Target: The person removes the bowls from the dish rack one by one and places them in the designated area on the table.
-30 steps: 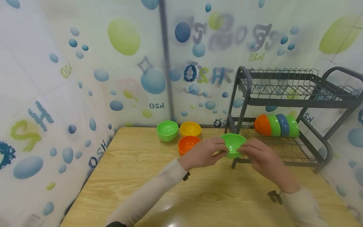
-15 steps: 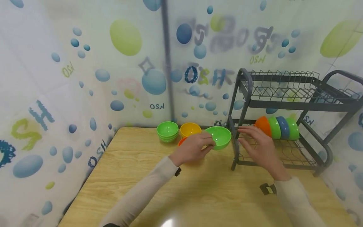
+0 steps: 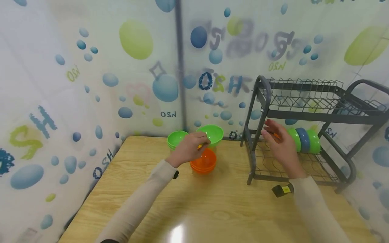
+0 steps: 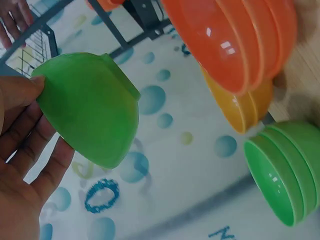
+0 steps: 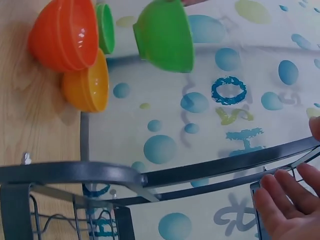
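Note:
My left hand (image 3: 190,148) pinches the rim of a green bowl (image 3: 213,135), held tilted in the air above the stacks. In the left wrist view the thumb and fingers (image 4: 47,172) grip one edge of that bowl (image 4: 92,107). Below it stand stacked orange bowls (image 3: 204,162), stacked green bowls (image 3: 176,137) and stacked yellow bowls (image 5: 90,85), the yellow mostly hidden in the head view. My right hand (image 3: 281,145) hovers at the rack's left side with fingers loosely spread, holding nothing.
A dark two-tier dish rack (image 3: 328,116) stands at the right. On its lower tier a row of bowls (image 3: 305,140) lies on its side, the orange one mostly behind my right hand. A patterned wall covering (image 3: 146,101) backs the wooden table (image 3: 212,209).
The right hand has let go of the green bowl and moved up slightly. My left hand has carried the bowl leftward, from beside the rack to above the stacks.

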